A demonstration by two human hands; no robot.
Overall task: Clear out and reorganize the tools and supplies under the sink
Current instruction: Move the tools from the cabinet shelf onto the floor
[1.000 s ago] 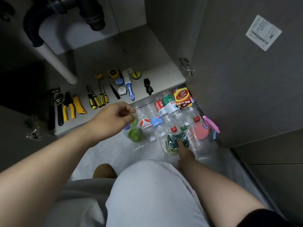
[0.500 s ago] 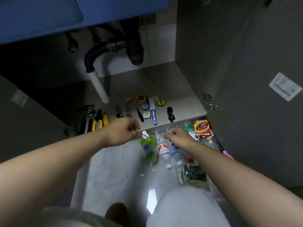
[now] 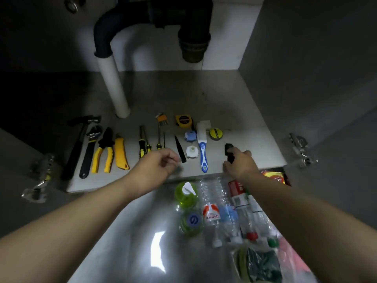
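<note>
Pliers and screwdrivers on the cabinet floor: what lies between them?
The yellow utility knife lies between the pliers and the screwdrivers, shown in the head view.

Black tool (image 3: 228,149) half hidden under right hand (image 3: 239,164); sponge bag (image 3: 259,264) cut off below.
</note>
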